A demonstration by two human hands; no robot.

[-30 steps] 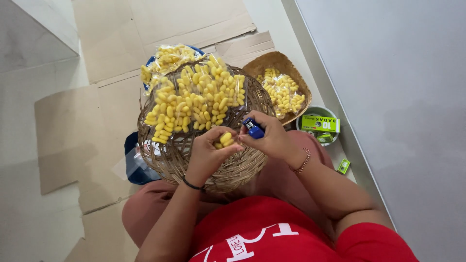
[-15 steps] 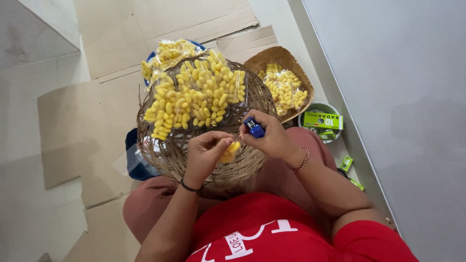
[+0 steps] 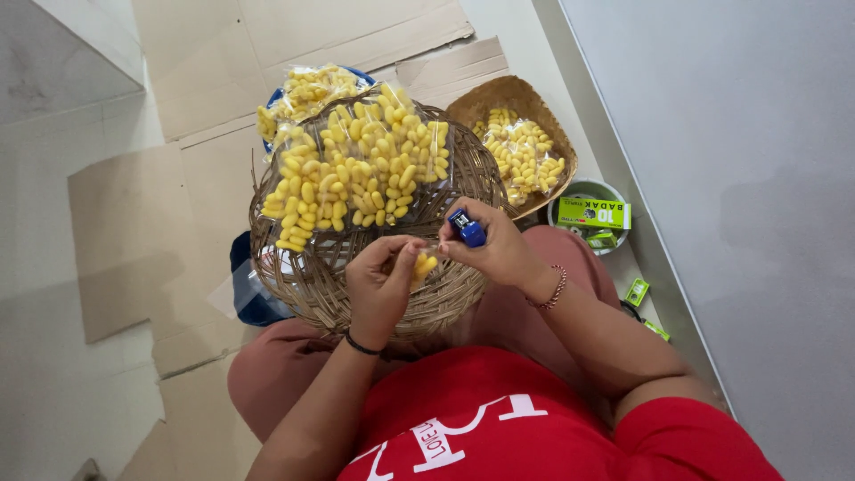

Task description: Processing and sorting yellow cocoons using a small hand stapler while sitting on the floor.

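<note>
The left hand is pinching a small packet of yellow snacks while the right hand is closing a blue stapler beside that grip; beyond, filled packets are piling in the woven basket.

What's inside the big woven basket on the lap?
The basket holds clear packets of yellow snacks, stacked toward its far side. Whatever lies beneath them is covered; the hands hide part of the near side.
</note>
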